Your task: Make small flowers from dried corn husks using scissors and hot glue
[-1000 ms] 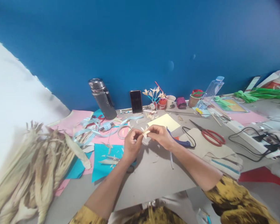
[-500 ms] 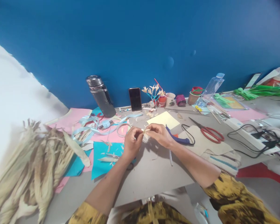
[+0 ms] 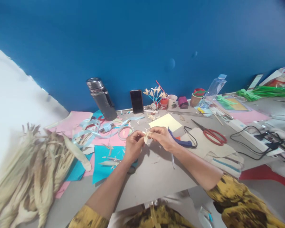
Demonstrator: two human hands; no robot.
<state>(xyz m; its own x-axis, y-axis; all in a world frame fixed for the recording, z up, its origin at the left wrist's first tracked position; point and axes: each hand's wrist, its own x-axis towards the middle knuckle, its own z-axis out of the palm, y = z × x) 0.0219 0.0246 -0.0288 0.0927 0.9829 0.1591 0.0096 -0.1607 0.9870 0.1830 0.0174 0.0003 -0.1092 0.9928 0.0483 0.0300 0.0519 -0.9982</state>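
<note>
A small cream husk flower (image 3: pixel 145 138) with pointed petals is pinched between my two hands above the middle of the table. My left hand (image 3: pixel 134 145) grips its left side with thumb and fingertips. On the other side, my right hand (image 3: pixel 161 137) pinches it with thumb and forefinger. Its centre is partly covered by my fingers. Just right of my right hand lies a blue-handled glue gun (image 3: pixel 180 141) with a black cord. Under my left forearm, scissors with dark handles (image 3: pixel 131 170) lie partly hidden beside a blue sheet (image 3: pixel 101 172) strewn with husk scraps.
Dried corn husks (image 3: pixel 35 171) are heaped at the left. A flask (image 3: pixel 101 99), a phone (image 3: pixel 136 101) and finished husk flowers (image 3: pixel 155 93) stand along the wall. Red-handled scissors (image 3: pixel 215 136), a power strip (image 3: pixel 254 137) and a plastic bottle (image 3: pixel 213 90) are at the right.
The flower has turned between my fingers, so its pointed petals show more clearly now. Both hands stay in nearly the same place, and the view has shifted slightly.
</note>
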